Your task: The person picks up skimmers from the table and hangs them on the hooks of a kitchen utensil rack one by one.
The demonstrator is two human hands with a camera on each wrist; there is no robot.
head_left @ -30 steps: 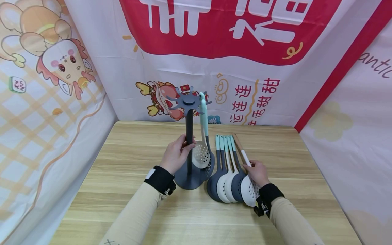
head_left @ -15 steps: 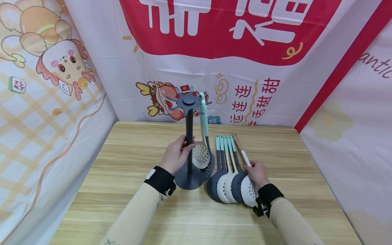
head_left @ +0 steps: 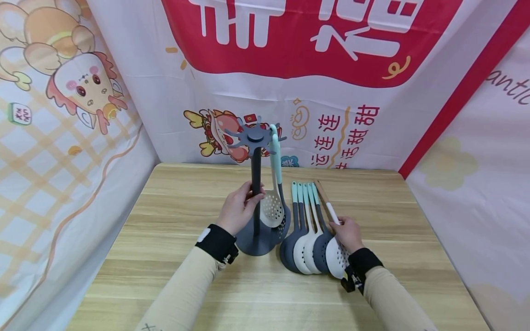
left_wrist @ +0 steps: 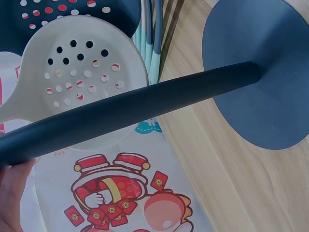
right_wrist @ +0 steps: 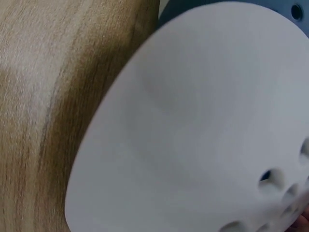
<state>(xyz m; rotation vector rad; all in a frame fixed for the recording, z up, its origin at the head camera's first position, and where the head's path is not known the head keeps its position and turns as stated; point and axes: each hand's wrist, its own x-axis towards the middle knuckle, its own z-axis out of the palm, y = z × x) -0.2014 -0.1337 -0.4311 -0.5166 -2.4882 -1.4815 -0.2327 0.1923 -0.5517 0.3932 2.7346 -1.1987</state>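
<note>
My left hand (head_left: 239,209) grips the dark post of a utensil stand (head_left: 256,174), which is upright on its round base. From its hooked top hang a white skimmer (head_left: 271,209) and, partly hidden behind it, a dark skimmer (head_left: 283,227), both with mint handle ends. On the right, my right hand (head_left: 348,233) pinches the neck of a white perforated skimmer (head_left: 336,258) with a wooden handle end. That skimmer's bowl fills much of the right wrist view, where my fingers barely show. The left wrist view shows the stand's base (left_wrist: 260,111) and the hanging white skimmer up close.
Several dark and white utensils (head_left: 308,239) with mint handle ends lie overlapping in a row between the stand and my right hand. The wooden table (head_left: 186,285) meets printed cloth walls (head_left: 141,92) at the back and sides.
</note>
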